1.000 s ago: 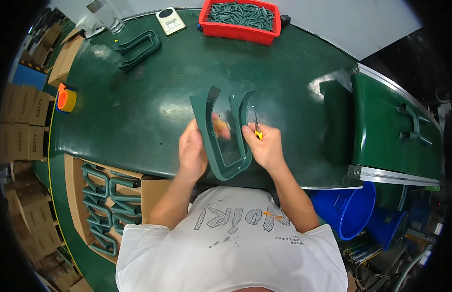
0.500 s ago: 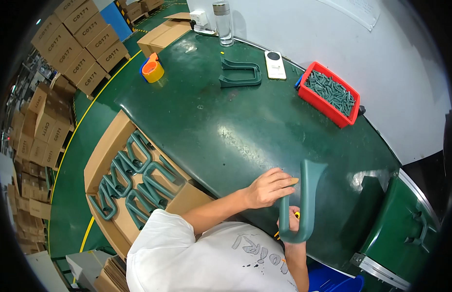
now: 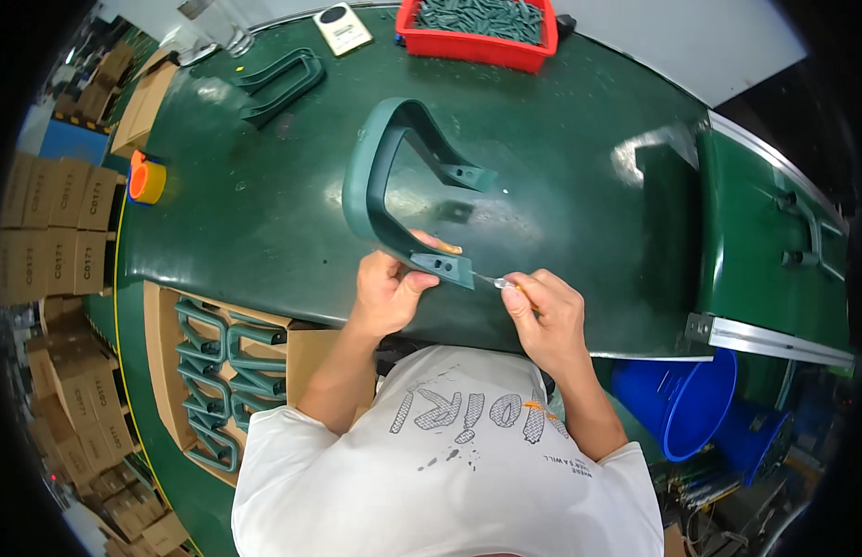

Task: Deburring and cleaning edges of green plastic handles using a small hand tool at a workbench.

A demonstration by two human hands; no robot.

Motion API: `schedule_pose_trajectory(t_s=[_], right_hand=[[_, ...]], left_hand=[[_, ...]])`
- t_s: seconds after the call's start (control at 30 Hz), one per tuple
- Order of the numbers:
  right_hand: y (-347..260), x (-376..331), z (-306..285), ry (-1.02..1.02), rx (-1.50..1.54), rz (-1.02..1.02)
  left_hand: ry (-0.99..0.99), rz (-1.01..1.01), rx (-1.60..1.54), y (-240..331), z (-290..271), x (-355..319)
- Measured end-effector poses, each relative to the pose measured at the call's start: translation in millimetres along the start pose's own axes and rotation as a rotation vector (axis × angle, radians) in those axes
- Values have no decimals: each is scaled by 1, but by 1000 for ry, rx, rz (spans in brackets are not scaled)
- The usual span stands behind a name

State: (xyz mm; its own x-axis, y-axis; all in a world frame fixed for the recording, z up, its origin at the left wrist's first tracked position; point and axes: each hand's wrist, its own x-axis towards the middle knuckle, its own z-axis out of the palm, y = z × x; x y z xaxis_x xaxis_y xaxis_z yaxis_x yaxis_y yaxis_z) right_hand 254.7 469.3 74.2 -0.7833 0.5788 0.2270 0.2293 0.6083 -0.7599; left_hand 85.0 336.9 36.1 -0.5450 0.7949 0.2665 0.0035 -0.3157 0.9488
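Observation:
My left hand is closed round one end of a dark green U-shaped plastic handle, raised above the table. Its bend points away from me, and two holes show in the flat tab at each end. A tan cover sits on one fingertip of that hand. Pinched in my right hand is a small trimming knife with a pale tip holder and some yellow on its grip. The thin blade meets the edge of the tab nearest my right hand.
Similar handles lie in an open carton at left and on the table at far left. A red bin of small green pieces stands at the back. Orange tape, a white phone-like device and blue bins are around.
The handle has turned so its bend faces away, and my left hand now grips one end. My right hand has come out from behind it, bringing the knife to the tab. The view has swung.

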Motion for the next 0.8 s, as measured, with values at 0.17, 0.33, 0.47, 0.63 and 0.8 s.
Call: schedule_pose_trajectory(t_s=[0.17, 0.33, 0.47, 0.63, 0.8], right_hand=[[-1, -3, 2, 2, -82, -116], [0, 0, 3, 58, -173, -177], [1, 1, 4, 72, -207, -191], [0, 0, 5, 84, -205, -182], [3, -2, 6, 112, -166, -201]], left_hand=[[-33, 108, 97, 4, 3, 5], [-58, 118, 105, 5, 2, 4], [-38, 98, 65, 5, 4, 1], [-75, 56, 27, 5, 1, 0], [-7, -38, -51, 9, 7, -4]])
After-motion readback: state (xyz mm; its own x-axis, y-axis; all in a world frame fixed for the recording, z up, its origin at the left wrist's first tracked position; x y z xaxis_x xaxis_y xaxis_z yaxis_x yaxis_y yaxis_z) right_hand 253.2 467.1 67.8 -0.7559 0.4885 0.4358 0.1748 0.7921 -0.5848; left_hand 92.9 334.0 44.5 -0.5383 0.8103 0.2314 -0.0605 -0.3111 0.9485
